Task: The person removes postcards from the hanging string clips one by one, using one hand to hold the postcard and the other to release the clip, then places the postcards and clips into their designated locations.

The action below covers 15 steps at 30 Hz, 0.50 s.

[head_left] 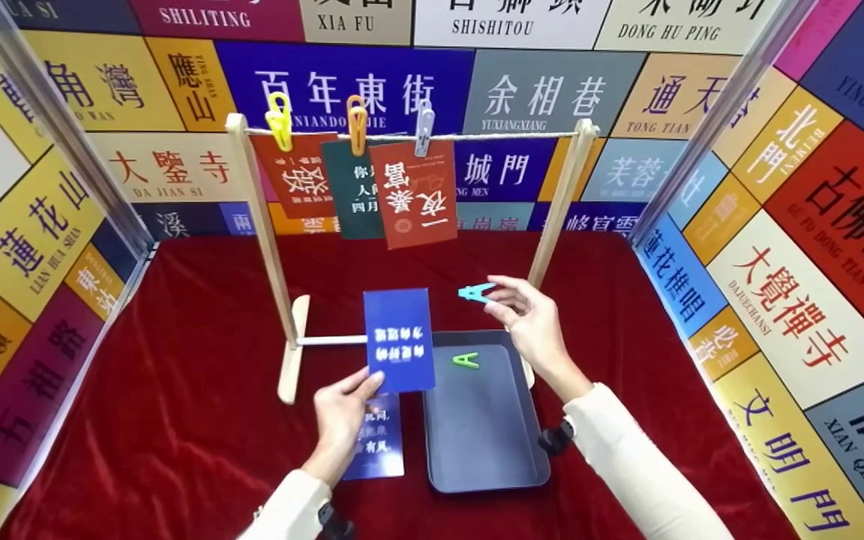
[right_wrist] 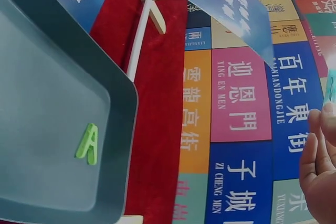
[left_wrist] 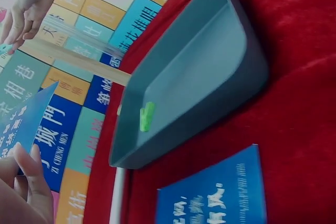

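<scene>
My left hand (head_left: 343, 409) pinches a blue card (head_left: 399, 330) with white lettering by its lower edge, raised in front of the rack. In my right hand (head_left: 533, 322) a light blue clothespin (head_left: 475, 292) is held between thumb and fingers, to the right of the card and above the tray. A green clothespin (head_left: 466, 361) lies inside the dark grey tray (head_left: 488, 480). Another blue card (head_left: 381, 442) lies on the cloth behind my left hand, partly covered by it. In the right wrist view, the clothespin (right_wrist: 330, 85) shows at the right edge.
A wooden rack (head_left: 267, 247) carries a string (head_left: 507, 137). Yellow (head_left: 280, 124), orange (head_left: 357, 126) and grey (head_left: 423, 129) clothespins hang there with two red cards and a green card (head_left: 353, 195). Dark red cloth (head_left: 199, 360) covers the table; lettered panels surround it.
</scene>
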Tool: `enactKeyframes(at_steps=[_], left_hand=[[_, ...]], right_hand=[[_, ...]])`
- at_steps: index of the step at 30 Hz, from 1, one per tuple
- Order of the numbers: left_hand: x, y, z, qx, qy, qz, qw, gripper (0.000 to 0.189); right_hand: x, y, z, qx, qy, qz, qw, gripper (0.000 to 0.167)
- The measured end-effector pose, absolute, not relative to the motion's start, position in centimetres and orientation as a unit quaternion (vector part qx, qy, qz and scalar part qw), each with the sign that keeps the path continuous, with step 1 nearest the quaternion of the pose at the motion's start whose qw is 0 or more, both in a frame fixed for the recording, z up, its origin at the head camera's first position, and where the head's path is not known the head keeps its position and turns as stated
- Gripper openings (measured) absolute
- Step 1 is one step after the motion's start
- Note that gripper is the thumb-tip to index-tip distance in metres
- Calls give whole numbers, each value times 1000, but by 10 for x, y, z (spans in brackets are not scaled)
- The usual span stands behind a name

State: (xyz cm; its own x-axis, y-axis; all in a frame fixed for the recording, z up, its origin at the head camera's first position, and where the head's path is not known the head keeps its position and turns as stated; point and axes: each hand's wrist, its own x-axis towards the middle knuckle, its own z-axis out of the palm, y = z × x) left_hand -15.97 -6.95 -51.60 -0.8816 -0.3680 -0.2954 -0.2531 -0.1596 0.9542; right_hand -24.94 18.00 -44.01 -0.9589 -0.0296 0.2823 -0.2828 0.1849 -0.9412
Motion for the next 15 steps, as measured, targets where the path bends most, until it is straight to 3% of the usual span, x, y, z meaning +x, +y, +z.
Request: enactKeyframes(at_steps=[15], left_hand=[[-148,-76,-538,258,-663,-702,26,42]], right_hand=[[-244,180,-472,94,-765,631,94,39]])
